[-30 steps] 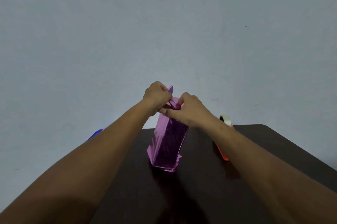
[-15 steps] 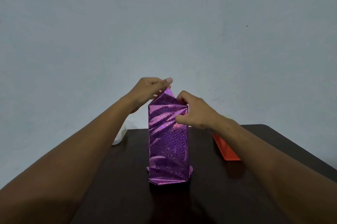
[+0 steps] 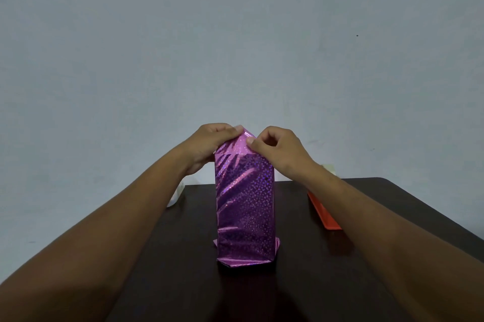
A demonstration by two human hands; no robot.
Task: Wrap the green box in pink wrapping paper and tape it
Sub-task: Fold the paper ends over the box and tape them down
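A tall box covered in shiny pink wrapping paper [image 3: 245, 206] stands upright on the dark table [image 3: 366, 282], its broad face toward me. No green of the box shows. The paper's top end rises to a folded peak. My left hand [image 3: 209, 144] pinches the left side of that peak between thumb and fingers. My right hand [image 3: 277, 148] pinches the right side of it. At the bottom the paper's end flaps splay out on the table.
An orange tray-like object [image 3: 324, 214] lies on the table to the right, partly behind my right forearm. A white object [image 3: 176, 194] sits at the table's far left edge behind my left forearm. A pale bit [image 3: 330, 168] shows behind my right wrist. A plain wall stands behind.
The wrapped box has turned from edge-on to face-on and stands nearer to me. Both hands have shifted onto the top fold, the right one moving up from the side to the peak.
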